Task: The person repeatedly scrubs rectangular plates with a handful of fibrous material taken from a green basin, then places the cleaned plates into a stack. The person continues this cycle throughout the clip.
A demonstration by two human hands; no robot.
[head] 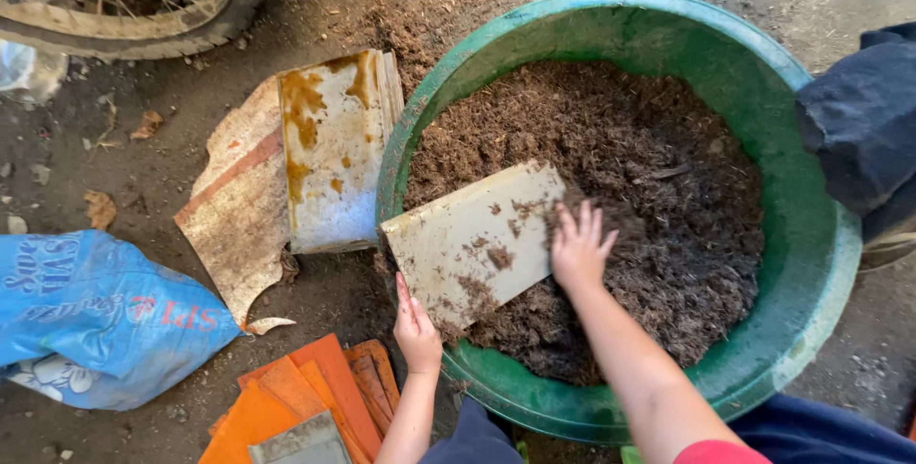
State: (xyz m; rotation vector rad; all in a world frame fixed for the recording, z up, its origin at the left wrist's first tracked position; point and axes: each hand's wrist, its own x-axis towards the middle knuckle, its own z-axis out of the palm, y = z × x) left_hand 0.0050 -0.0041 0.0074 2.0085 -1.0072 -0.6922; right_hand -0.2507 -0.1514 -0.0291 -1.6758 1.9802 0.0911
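Note:
A big green plastic tub (811, 264) on the ground holds dark brown crumbly soil (658, 197). A flat, dirty cream board (468, 235) lies tilted over the tub's near left rim, with bits of soil on it. My left hand (417, 326) grips the board's lower left corner at the rim. My right hand (579, 247) rests fingers spread on the soil at the board's right edge, touching it.
A rusty pale metal sheet (334, 154) and a torn brown sheet (239, 226) lie left of the tub. Orange flat pieces (296, 392) sit near my left arm. A blue sack (91, 316) lies far left, a wheel (143, 1) top left, dark cloth (863, 121) at right.

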